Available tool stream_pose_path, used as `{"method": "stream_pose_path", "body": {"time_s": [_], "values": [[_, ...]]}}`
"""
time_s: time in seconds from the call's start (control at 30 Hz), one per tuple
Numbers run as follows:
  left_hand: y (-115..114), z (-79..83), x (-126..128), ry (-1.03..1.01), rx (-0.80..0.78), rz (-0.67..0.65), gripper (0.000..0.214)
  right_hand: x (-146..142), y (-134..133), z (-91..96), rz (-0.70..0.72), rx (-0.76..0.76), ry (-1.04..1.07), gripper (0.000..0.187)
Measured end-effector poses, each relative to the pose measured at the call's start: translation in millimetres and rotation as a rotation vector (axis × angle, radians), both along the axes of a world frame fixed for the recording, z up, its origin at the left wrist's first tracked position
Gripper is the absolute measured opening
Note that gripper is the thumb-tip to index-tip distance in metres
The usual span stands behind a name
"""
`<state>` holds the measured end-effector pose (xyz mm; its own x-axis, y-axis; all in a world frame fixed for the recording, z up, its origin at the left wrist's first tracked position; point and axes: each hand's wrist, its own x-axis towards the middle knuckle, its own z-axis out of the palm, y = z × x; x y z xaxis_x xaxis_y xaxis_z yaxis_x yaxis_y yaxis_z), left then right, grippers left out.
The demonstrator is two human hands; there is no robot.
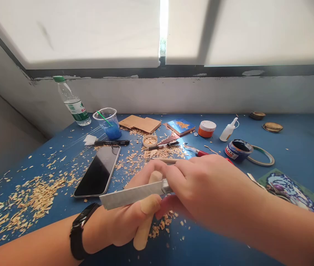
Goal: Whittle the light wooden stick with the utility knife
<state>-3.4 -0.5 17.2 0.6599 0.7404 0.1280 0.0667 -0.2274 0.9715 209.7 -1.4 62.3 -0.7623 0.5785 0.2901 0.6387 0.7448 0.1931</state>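
We keep wooden stick point(142, 232) in left hand point(126, 223), fingers curled around it, no gap. Stick is tilted, lower end toward us. Our right hand point(201, 181), fingers folded tight, grips knife point(131, 195). Stick lies just left of right hand; left hand is nearer, holding it. Blade points leftward, across stick's long axis; edge contact we cannot tell. Farther left: phone point(98, 171), then shavings point(43, 192) on surface point(195, 244).

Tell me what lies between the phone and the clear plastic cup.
In the head view, a black marker lies between the phone and the clear plastic cup.
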Motion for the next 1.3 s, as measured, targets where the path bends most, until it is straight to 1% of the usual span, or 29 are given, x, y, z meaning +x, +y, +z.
{"method": "stream_pose_path", "body": {"time_s": [0.17, 0.27, 0.33, 0.47, 0.6, 0.73, 0.8, 0.87, 0.97, 1.1, 1.2, 1.3], "values": [[-2, -3.9, 7, -0.114, -0.068, -0.011, 0.041, 2, -2, 1.8, 0.016, 0.055, 0.012, 0.028], [-3, -2.6, 11, -0.119, -0.041, 0.005, 0.037, 5, -4, 0.8, -0.012, 0.093, 0.029, 0.026], [-2, -1.7, 11, -0.104, -0.029, 0.010, 0.033, 6, -4, -1.2, -0.023, 0.106, 0.037, 0.021], [4, -2.6, 7, -0.102, -0.012, -0.021, 0.028, 4, 2, -5.8, -0.026, 0.118, 0.073, 0.007], [7, -7.9, 1, 0.015, 0.068, 0.017, 0.035, 3, 5, -7.0, -0.088, 0.110, 0.090, 0.016], [6, -15.9, 0, 0.028, 0.067, 0.028, 0.040, 1, 3, -10.4, -0.153, 0.158, 0.132, 0.021], [4, -18.8, 1, 0.019, 0.037, 0.058, 0.042, -1, 1, -13.8, -0.192, 0.187, 0.165, 0.022], [2, -20.6, 4, -0.023, -0.034, 0.098, 0.042, -3, 0, -17.1, -0.226, 0.198, 0.187, 0.024], [0, -21.3, 8, -0.084, -0.111, 0.124, 0.040, -5, -3, -19.2, -0.262, 0.167, 0.194, 0.024], [-1, -21.0, 9, -0.088, -0.100, 0.173, 0.038, -7, -4, -16.5, -0.317, 0.054, 0.135, 0.019], [-1, -21.0, 9, -0.109, -0.121, 0.186, 0.037, -7, -5, -13.5, -0.349, 0.002, 0.088, 0.023], [-1, -21.4, 11, -0.132, -0.190, 0.210, 0.037, -7, -5, -12.9, -0.353, 0.003, 0.083, 0.029]]}}
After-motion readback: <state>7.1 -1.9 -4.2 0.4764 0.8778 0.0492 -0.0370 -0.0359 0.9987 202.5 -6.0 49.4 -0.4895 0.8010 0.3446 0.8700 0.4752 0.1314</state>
